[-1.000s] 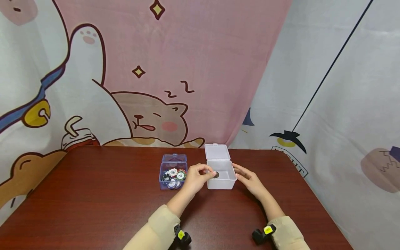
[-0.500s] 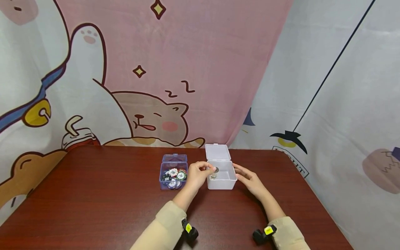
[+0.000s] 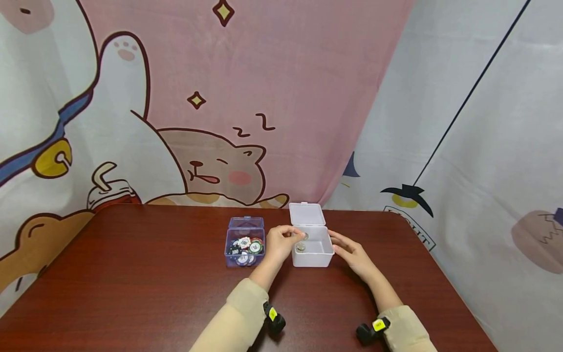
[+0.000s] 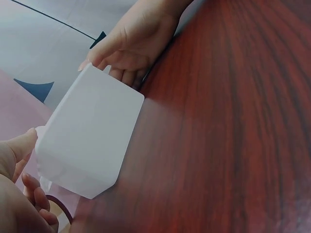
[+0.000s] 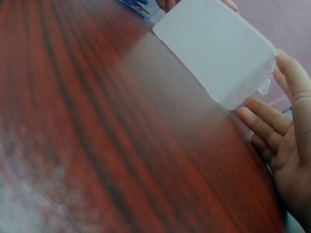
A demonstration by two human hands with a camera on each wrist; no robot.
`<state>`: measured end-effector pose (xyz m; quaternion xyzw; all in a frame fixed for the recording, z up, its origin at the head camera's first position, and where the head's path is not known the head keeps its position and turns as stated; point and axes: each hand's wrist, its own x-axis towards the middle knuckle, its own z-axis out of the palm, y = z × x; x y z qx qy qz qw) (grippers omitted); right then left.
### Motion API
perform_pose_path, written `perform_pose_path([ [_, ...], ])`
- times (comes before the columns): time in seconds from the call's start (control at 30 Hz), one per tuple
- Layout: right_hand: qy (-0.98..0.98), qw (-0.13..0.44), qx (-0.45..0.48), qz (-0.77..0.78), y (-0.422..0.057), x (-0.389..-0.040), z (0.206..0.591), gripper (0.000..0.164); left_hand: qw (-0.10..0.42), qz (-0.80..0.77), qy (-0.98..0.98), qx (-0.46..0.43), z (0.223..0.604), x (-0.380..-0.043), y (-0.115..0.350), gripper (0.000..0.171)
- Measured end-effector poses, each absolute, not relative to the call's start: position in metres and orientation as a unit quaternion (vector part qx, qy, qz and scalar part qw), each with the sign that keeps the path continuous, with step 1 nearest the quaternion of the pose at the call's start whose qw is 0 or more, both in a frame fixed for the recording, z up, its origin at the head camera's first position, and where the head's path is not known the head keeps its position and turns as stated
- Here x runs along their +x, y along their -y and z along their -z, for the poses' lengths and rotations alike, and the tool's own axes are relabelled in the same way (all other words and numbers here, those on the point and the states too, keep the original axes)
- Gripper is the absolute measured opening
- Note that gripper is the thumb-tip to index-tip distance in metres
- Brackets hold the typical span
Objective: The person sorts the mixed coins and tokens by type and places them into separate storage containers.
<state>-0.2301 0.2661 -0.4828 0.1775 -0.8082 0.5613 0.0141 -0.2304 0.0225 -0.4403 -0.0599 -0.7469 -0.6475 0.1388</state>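
A white plastic box [image 3: 313, 260] stands on the table with its lid [image 3: 305, 214] flipped back. My left hand [image 3: 280, 243] reaches over its left wall and pinches a coin [image 3: 305, 236] between thumb and fingertips, inside the rim. Lower in the box lies another coin-like disc [image 3: 300, 247]. Against the box's right side rests my right hand [image 3: 353, 253], thumb at the near corner and fingers loosely extended along the wall. Both wrist views show the box's outer front wall [image 4: 92, 128], which hides its inside and the coins.
Left of the white box stands a clear blue box [image 3: 227, 244], lid open, with several poker chips [image 3: 244, 243] in it. The brown wooden table [image 3: 145, 283] extends to both sides and toward me. A cartoon-print cloth [image 3: 308, 98] hangs behind the table's far edge.
My left hand has shifted slightly right and away from me, its forearm swinging right. A disc hidden a second ago now shows in the box below the pinched coin. My right hand has stayed put.
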Motion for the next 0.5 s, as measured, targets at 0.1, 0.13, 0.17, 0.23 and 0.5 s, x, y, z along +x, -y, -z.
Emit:
perform_pose_path([
  [0.1, 0.81, 0.013, 0.183, -0.557, -0.2665, -0.2298, 0.4824, 0.046, 0.132, 0.645, 0.75, -0.057, 0.4401, -0.2317, -0.024, 0.012],
  [0.13, 0.81, 0.014, 0.185, -0.557, -0.2666, -0.2297, 0.4825, 0.046, 0.13, 0.644, 0.752, -0.056, 0.4403, -0.2324, -0.0243, 0.012],
  [0.17, 0.809, 0.013, 0.186, -0.557, -0.2666, -0.2297, 0.4827, 0.046, 0.127, 0.643, 0.753, -0.053, 0.4402, -0.233, -0.0246, 0.012],
  [0.23, 0.808, 0.012, 0.187, -0.558, -0.2665, -0.2297, 0.4827, 0.046, 0.118, 0.644, 0.755, -0.046, 0.4395, -0.234, -0.025, 0.012],
  [0.5, 0.807, 0.011, 0.183, -0.561, -0.2664, -0.2299, 0.4828, 0.046, 0.11, 0.636, 0.763, -0.029, 0.4366, -0.2384, -0.0256, 0.011],
])
